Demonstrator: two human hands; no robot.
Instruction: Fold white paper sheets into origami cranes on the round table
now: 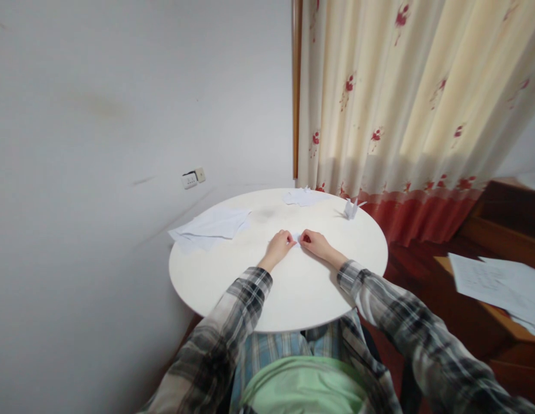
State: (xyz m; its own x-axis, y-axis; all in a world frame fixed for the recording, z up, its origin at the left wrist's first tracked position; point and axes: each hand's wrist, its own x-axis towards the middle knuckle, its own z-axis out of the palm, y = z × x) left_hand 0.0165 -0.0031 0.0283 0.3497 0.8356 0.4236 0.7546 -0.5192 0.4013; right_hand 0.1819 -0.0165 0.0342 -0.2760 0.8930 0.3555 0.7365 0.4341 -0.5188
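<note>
My left hand [279,245] and my right hand [314,244] meet at the middle of a round white table [293,293]. Between their fingertips they pinch a small folded piece of white paper [296,237], which rests on or just above the tabletop and is mostly hidden by the fingers. Both forearms wear plaid sleeves and reach in from the near edge.
A stack of white sheets [211,226] lies at the table's left rim. More folded paper [302,196] sits at the far edge, and a folded paper crane [350,209] stands at the far right. A curtain [405,103] hangs behind; printed sheets [497,282] lie on wooden furniture at right.
</note>
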